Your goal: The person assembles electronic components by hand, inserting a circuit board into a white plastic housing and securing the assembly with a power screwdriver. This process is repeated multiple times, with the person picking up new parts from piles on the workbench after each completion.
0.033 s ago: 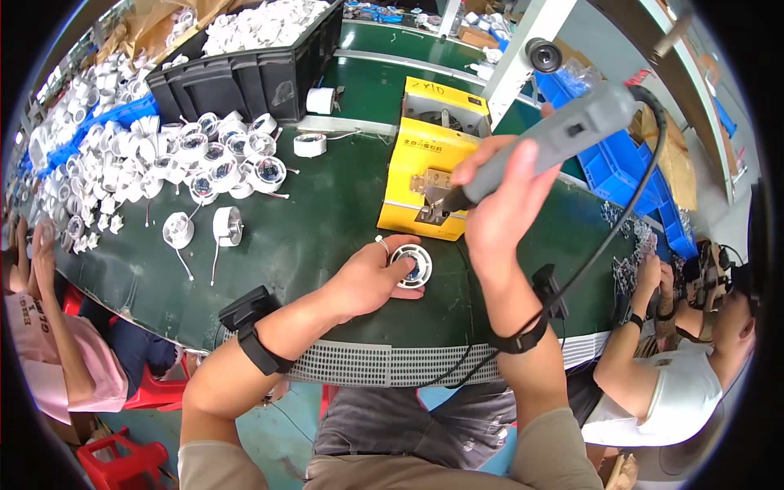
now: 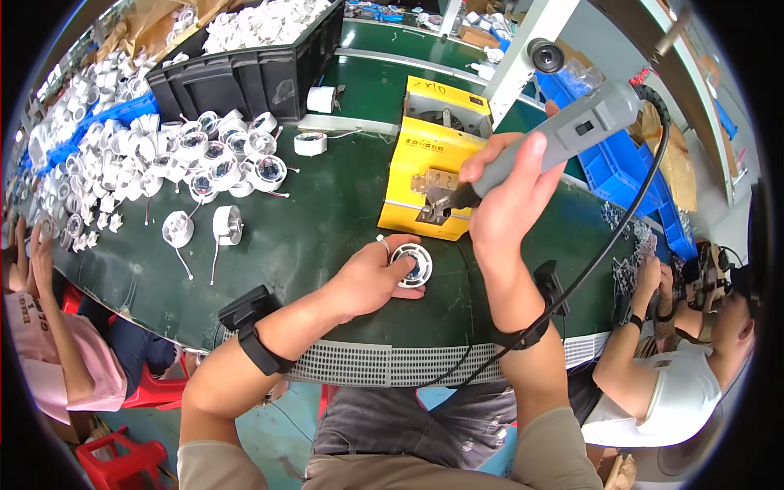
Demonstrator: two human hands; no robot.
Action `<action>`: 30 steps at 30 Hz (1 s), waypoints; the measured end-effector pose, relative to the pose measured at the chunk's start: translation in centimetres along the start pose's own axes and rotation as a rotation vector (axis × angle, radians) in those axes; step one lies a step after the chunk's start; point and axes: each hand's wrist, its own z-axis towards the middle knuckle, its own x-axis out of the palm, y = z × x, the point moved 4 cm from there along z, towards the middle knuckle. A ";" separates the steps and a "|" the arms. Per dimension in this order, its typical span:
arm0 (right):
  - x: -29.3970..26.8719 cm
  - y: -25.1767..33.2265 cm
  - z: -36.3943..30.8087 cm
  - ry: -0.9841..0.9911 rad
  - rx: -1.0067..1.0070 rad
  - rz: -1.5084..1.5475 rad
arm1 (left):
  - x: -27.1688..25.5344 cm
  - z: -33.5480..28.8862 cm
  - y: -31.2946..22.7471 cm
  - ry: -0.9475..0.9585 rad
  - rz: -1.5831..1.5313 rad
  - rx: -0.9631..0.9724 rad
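My left hand (image 2: 371, 273) is closed round a round white plastic housing (image 2: 425, 269) on the green table, its thumb pressing on the dark circuit board inside. A short white lead with a connector sticks out beside the fingers. My right hand (image 2: 514, 192) grips a grey electric screwdriver (image 2: 563, 135) with a black cable at its rear. The screwdriver's dark front end points down-left, at the metal outlet on the front of a yellow screw feeder (image 2: 429, 151). Whether the tip touches a screw there is too small to tell.
Many white housings (image 2: 220, 167) with wires are heaped at the left, below a black crate (image 2: 245, 82) of white parts. Two housings lie apart, nearer me. Blue bins (image 2: 621, 180) stand at the right. The screwdriver cable (image 2: 604, 253) crosses my right forearm. A person sits at each side.
My right hand and the screwdriver have shifted slightly right, and the screwdriver's front end has drawn back a little at the feeder's outlet. The left hand and the housing stay put.
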 end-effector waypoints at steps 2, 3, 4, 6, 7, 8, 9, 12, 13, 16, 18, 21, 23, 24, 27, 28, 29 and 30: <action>0.0 -0.4 0.7 -0.062 0.008 -0.092 | -0.1 0.0 0.1 -0.002 -0.009 -0.007; 0.2 -0.6 0.8 -0.060 0.010 -0.092 | -0.2 0.0 0.1 -0.004 -0.014 -0.013; 0.3 -1.0 0.7 -0.065 0.030 -0.101 | -0.2 0.0 0.1 -0.005 -0.019 -0.013; 0.5 -1.4 0.5 -0.067 0.053 -0.111 | -0.2 -0.1 0.0 -0.033 0.011 -0.023; 0.7 -1.5 0.4 -0.064 0.060 -0.113 | -0.2 -0.1 0.0 -0.036 0.006 -0.025; 0.7 -1.6 0.3 -0.061 0.067 -0.115 | -0.2 0.0 0.0 -0.044 0.012 -0.020; 0.7 -1.8 0.2 -0.058 0.070 -0.115 | -0.2 0.0 0.0 -0.051 0.018 -0.015; 0.8 -2.1 0.2 -0.054 0.055 -0.123 | -0.3 0.1 0.2 -0.061 0.023 -0.027; 0.9 -2.1 0.1 -0.049 0.063 -0.124 | -0.3 0.2 0.2 -0.061 0.022 -0.028; 0.8 -2.1 0.1 -0.032 0.085 -0.120 | -0.3 0.2 0.2 -0.066 0.016 -0.031; 0.9 -2.0 0.1 -0.018 0.101 -0.114 | -0.4 0.2 0.1 -0.085 0.009 -0.020; 0.9 -1.5 -0.6 0.030 0.114 -0.125 | -0.7 0.4 0.2 -0.117 -0.013 -0.004; 0.7 -1.4 -1.8 0.032 0.182 0.009 | -0.7 0.4 0.0 -0.125 -0.020 0.010; 0.6 -1.0 -2.6 0.033 0.183 0.007 | -0.7 0.3 0.0 -0.119 -0.004 0.003; 0.5 0.1 -4.5 0.030 0.219 0.076 | -0.5 0.3 0.0 -0.114 0.003 -0.002; 0.7 0.3 -4.9 0.047 0.223 0.080 | -0.4 0.3 -0.1 -0.106 0.003 0.006; 0.8 0.4 -5.1 0.063 0.228 0.085 | -0.4 0.3 -0.1 -0.105 0.003 0.003; 0.8 0.3 -5.3 0.078 0.225 0.059 | -0.4 0.2 0.0 -0.104 0.003 0.002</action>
